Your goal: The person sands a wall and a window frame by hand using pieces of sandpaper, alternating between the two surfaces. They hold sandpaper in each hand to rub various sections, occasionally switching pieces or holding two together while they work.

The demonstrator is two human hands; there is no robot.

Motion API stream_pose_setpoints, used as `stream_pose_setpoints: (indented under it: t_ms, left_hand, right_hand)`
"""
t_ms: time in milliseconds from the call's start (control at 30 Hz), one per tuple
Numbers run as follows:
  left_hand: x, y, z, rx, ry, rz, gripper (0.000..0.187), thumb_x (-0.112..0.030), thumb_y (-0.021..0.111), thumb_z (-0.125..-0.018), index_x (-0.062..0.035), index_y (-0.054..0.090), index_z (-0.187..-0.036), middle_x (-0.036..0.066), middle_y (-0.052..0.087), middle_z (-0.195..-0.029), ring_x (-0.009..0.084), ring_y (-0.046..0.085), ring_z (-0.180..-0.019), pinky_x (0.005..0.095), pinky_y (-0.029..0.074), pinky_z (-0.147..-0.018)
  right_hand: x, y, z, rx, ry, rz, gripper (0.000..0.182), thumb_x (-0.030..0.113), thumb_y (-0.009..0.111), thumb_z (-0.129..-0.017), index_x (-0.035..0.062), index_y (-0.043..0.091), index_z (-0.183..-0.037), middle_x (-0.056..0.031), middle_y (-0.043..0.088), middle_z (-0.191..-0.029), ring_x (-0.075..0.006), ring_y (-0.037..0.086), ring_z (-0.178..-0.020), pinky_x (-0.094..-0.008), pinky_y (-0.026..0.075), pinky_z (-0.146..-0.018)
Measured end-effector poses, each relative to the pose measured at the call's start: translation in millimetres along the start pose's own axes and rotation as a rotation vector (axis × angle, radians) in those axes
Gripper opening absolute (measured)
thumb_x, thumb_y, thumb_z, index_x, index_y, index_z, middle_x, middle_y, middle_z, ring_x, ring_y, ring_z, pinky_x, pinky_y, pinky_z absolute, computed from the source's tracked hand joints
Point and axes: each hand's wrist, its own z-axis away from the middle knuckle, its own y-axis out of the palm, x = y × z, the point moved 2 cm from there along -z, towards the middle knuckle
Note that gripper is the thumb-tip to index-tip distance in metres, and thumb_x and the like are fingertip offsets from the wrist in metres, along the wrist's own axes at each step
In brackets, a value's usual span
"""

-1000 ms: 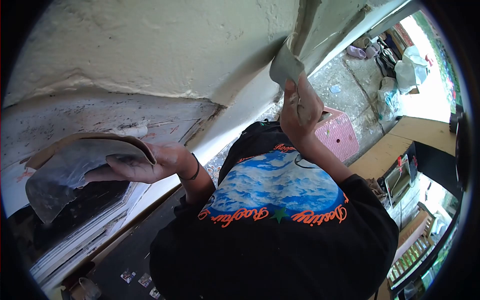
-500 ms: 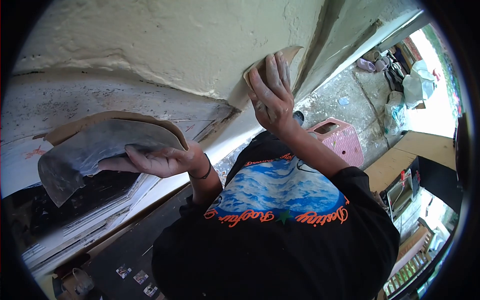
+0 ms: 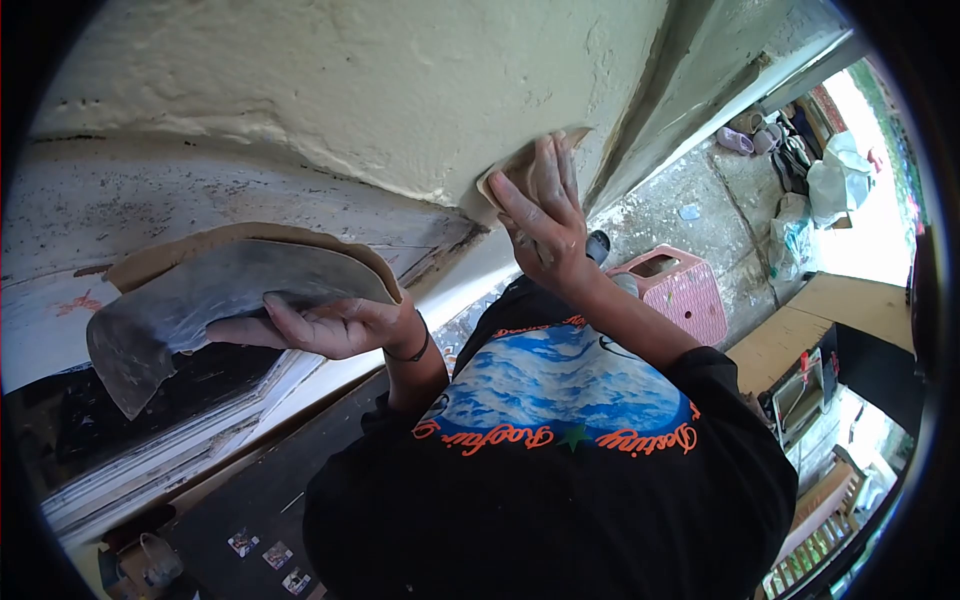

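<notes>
so, mid-sanding a cream plaster wall (image 3: 380, 90), rough patches left.
right hand (image 3: 540, 215), fingers spread flat, presses sandpaper piece (image 3: 505, 178) at 12 o'clock; left hand (image 3: 330, 325) pinches spare sandpaper sheet (image 3: 190, 300) at 9.

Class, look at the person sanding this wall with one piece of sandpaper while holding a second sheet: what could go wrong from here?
1. The right hand presses a small sandpaper piece flat against the rough wall; the fingers may scrape the plaster if it slips.
2. The left hand pinches only one edge of the large curled sheet, so it might drop.
</notes>
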Motion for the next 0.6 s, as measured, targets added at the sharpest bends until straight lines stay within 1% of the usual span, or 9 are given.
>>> stream_pose_setpoints:
  t_ms: [67, 200, 267, 300, 367, 433, 500, 600]
  left_hand:
    - [-1, -1, 0, 0.005, 0.0, 0.004, 0.044, -0.019, 0.047, -0.088, -0.0015, 0.034, -0.126, 0.023, 0.002, -0.14, 0.0389, 0.012, -0.129, 0.0472, 0.029, -0.101]
    - [-11, 4, -3, -0.006, -0.004, -0.029, 0.043, -0.02, 0.047, -0.088, -0.0028, 0.035, -0.125, 0.023, 0.002, -0.141, 0.0388, 0.012, -0.129, 0.0475, 0.029, -0.101]
    - [-15, 7, -4, -0.025, -0.018, -0.068, 0.042, -0.02, 0.047, -0.088, -0.0034, 0.035, -0.125, 0.023, 0.001, -0.141, 0.0389, 0.012, -0.129, 0.0475, 0.029, -0.101]
    - [-15, 8, -3, -0.025, -0.025, -0.063, 0.041, -0.019, 0.047, -0.088, -0.0036, 0.036, -0.125, 0.023, 0.002, -0.141, 0.039, 0.012, -0.129, 0.0477, 0.029, -0.101]
    - [-12, 3, -2, -0.009, -0.033, -0.06, 0.04, -0.019, 0.047, -0.089, -0.0038, 0.036, -0.125, 0.023, 0.002, -0.141, 0.0392, 0.012, -0.129, 0.0479, 0.029, -0.101]
    - [-4, -2, -2, 0.019, 0.018, -0.114, 0.04, -0.019, 0.046, -0.089, -0.0036, 0.036, -0.124, 0.023, 0.002, -0.141, 0.0395, 0.012, -0.129, 0.0484, 0.027, -0.101]
    - [-2, 0, -2, 0.014, 0.033, -0.062, 0.04, -0.019, 0.046, -0.089, -0.0034, 0.036, -0.124, 0.023, 0.002, -0.141, 0.0395, 0.011, -0.129, 0.0486, 0.027, -0.101]
    - [-2, 1, -3, -0.002, 0.037, -0.009, 0.041, -0.021, 0.045, -0.089, -0.0032, 0.036, -0.124, 0.023, 0.002, -0.141, 0.0394, 0.01, -0.129, 0.0488, 0.026, -0.101]
  right_hand:
    - [9, -8, -19, -0.091, -0.04, -0.016, 0.052, 0.004, 0.061, -0.066, 0.0197, 0.056, -0.115, -0.0198, 0.036, -0.131, -0.0379, 0.033, -0.122, -0.0495, 0.025, -0.1]
    - [9, -1, -12, -0.051, -0.033, -0.024, 0.049, 0.005, 0.061, -0.068, 0.0205, 0.056, -0.115, -0.0189, 0.037, -0.131, -0.0365, 0.034, -0.122, -0.049, 0.024, -0.101]
    - [6, 4, -1, 0.021, -0.035, 0.008, 0.048, 0.007, 0.061, -0.069, 0.0211, 0.056, -0.114, -0.0176, 0.038, -0.131, -0.0352, 0.034, -0.123, -0.0479, 0.023, -0.102]
    - [3, 6, 0, 0.02, -0.044, 0.005, 0.048, 0.007, 0.061, -0.069, 0.0211, 0.056, -0.114, -0.0176, 0.038, -0.131, -0.0352, 0.034, -0.123, -0.0479, 0.023, -0.102]
    - [18, 3, -15, -0.026, -0.1, -0.047, 0.048, 0.009, 0.062, -0.069, 0.0221, 0.056, -0.115, -0.016, 0.039, -0.131, -0.0344, 0.034, -0.123, -0.0463, 0.021, -0.103]
    - [25, 2, -28, -0.062, -0.085, -0.062, 0.048, 0.01, 0.063, -0.069, 0.0236, 0.056, -0.115, -0.0151, 0.038, -0.131, -0.0337, 0.034, -0.123, -0.0453, 0.02, -0.103]
    - [26, 2, -34, -0.083, -0.102, -0.052, 0.048, 0.01, 0.063, -0.069, 0.0239, 0.057, -0.114, -0.0143, 0.037, -0.132, -0.0327, 0.033, -0.124, -0.0447, 0.019, -0.104]
    - [16, 12, -19, -0.082, -0.129, -0.048, 0.049, 0.01, 0.064, -0.068, 0.0243, 0.056, -0.115, -0.0136, 0.037, -0.133, -0.0317, 0.031, -0.125, -0.0448, 0.017, -0.104]
